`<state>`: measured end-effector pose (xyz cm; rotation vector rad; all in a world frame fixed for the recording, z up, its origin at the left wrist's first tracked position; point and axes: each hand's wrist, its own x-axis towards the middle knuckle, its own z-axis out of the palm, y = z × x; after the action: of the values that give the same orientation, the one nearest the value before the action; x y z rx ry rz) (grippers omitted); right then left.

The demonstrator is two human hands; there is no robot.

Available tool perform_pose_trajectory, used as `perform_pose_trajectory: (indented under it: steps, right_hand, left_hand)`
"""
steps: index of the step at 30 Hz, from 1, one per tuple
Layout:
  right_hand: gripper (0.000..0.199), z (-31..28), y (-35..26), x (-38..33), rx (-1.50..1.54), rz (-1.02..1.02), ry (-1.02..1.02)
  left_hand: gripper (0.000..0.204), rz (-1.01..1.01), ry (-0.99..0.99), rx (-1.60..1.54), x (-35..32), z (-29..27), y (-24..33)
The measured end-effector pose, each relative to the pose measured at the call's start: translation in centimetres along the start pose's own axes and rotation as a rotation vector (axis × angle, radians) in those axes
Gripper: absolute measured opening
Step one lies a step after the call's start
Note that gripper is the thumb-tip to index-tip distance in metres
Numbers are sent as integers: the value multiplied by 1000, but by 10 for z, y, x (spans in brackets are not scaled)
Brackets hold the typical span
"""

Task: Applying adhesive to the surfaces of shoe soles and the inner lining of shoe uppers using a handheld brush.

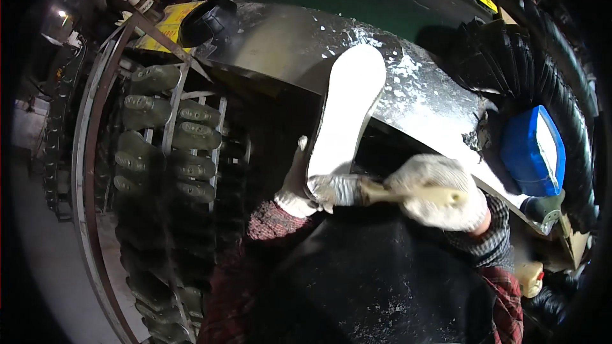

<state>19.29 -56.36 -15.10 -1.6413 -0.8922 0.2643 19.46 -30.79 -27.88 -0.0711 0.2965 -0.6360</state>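
My right hand [440, 191], in a whitish knit glove, is closed around the wooden handle of a paintbrush [341, 190]. The brush's pale bristles lie against the near end of a shoe [349, 111], which is held bottom up with its long white underside facing me. Its dark side shows along the left edge. My left hand [294, 185], also gloved, grips the shoe at that near end, with a thumb or finger up along its left side. The rest of its fingers are hidden behind the shoe and brush.
A metal bench [280, 44] with white splashes lies beyond the shoe. A blue container [534, 150] stands at right, beside a row of black ribbed things [510, 57]. At left is a metal rack [89, 146] of dark sole-shaped pieces [143, 111]. A black shoe [207, 22] sits at far left.
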Motion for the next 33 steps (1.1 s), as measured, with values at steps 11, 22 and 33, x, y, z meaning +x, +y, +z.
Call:
perform_pose_trajectory:
  steps: [11, 22, 33]
  right_hand:
    - [33, -93, 72, 45, -585, -33, 357]
    - [35, -63, 31, 28, -831, -145, 228]
    - [29, -46, 19, 48, -784, -162, 285]
  left_hand:
    - [85, -291, -340, 148, -3, -90, 49]
    - [90, -270, -217, 134, 3, -55, 36]
    - [73, -271, -225, 191, 1, 3, 35]
